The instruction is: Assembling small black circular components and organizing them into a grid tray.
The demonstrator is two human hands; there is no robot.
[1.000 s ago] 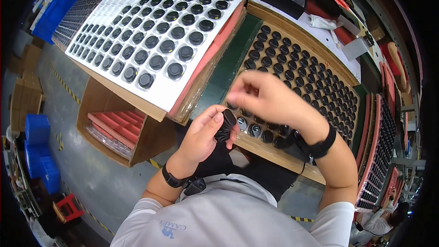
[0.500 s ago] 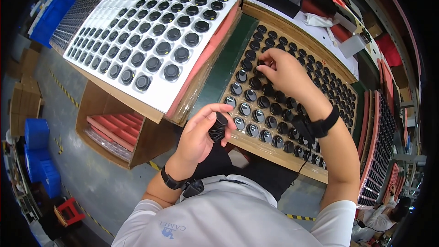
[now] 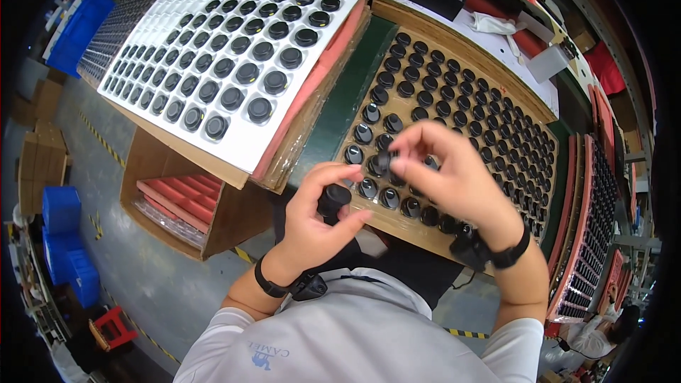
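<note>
In my left hand [image 3: 312, 206], fingers curl around a black cylindrical part [image 3: 332, 201], its round end facing up. My right hand [image 3: 450, 174] pinches a smaller black round piece [image 3: 385, 162] between thumb and fingertips, a short way to the right of my left hand. The right hand hangs over the near left part of a shallow carton [image 3: 464, 52] lined with a tray that bears rows of black round parts [image 3: 406, 89]. Some pockets beside the hand show no part. Further left, a white moulded tray [image 3: 245, 152] carries rows of similar black parts [image 3: 259, 109], several with a yellow mark.
The white tray tops red trays [image 3: 312, 85] and cardboard. Below it stands an open carton [image 3: 237, 223] with red trays [image 3: 181, 198] inside. Blue bins [image 3: 64, 241] and a red stool [image 3: 112, 328] are on the floor at left. More loaded trays [image 3: 585, 227] stand at right.
My right hand has moved from the carton's far left rows toward my left hand, bringing a small black piece. The left hand has turned slightly, and the cylinder's end faces up more.
</note>
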